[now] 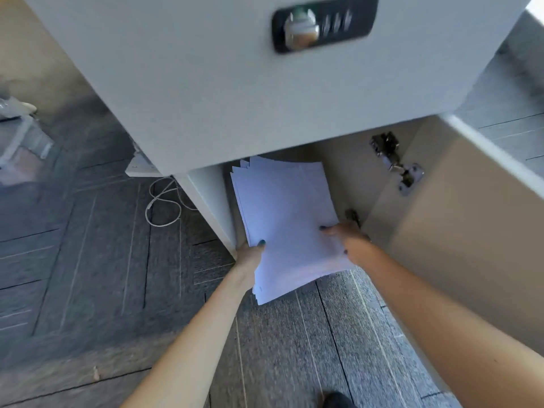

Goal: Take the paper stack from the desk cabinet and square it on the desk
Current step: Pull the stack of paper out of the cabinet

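A loose white paper stack (287, 222), its sheets fanned unevenly, sticks half out of the open desk cabinet (212, 198) below a grey drawer front (206, 83). My left hand (250, 256) grips the stack's left edge, thumb on top. My right hand (346, 234) grips its right edge, thumb on top too. The far end of the stack lies in shadow under the drawer front.
The cabinet door (459, 231) stands open on the right, with a metal hinge (396, 161) on its inner face. A black lock plate with a knob (319, 23) sits on the drawer front. A white cable (163, 204) lies on the grey carpet floor at left. A dark shoe (338, 400) shows at the bottom.
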`<state>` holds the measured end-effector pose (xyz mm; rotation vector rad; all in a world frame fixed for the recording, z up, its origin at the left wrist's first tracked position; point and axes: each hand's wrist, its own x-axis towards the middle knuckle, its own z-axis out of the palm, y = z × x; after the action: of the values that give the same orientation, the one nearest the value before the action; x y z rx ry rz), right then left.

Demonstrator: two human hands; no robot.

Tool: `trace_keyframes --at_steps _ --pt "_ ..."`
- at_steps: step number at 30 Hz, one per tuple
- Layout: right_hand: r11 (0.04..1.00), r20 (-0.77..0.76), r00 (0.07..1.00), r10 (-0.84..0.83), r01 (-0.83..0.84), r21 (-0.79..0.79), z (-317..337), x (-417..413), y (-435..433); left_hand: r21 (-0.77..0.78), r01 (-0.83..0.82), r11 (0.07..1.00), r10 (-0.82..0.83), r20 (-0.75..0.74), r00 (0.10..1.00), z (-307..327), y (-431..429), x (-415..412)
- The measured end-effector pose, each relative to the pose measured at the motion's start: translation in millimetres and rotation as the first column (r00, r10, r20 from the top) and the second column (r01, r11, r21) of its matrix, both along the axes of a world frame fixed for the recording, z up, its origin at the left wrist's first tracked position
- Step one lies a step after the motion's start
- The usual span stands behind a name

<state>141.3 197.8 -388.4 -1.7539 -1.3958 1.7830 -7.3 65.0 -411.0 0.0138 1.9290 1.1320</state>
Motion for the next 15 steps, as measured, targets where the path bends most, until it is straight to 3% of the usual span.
trace_keyframes --at_steps 3,7,15 --pt "0.997 0.152 0.986 0.073 -0.070 -0.021 43.5 23.5 -21.7 -0.030 0.070 0.997 -0.067 0.092 0.994 41.2 -24.5 16.0" --pt "0.995 0.138 0.986 0.094 -0.089 -0.042 113.0 58.1 -63.0 0.005 0.119 0.993 -0.118 0.165 0.979 121.6 -62.3 42.5" --pt "0.996 0.133 0.991 -0.008 0.019 -0.082 260.3 138.7 -180.6 -0.095 0.214 0.972 -0.181 0.272 0.945 263.8 -167.2 98.9"
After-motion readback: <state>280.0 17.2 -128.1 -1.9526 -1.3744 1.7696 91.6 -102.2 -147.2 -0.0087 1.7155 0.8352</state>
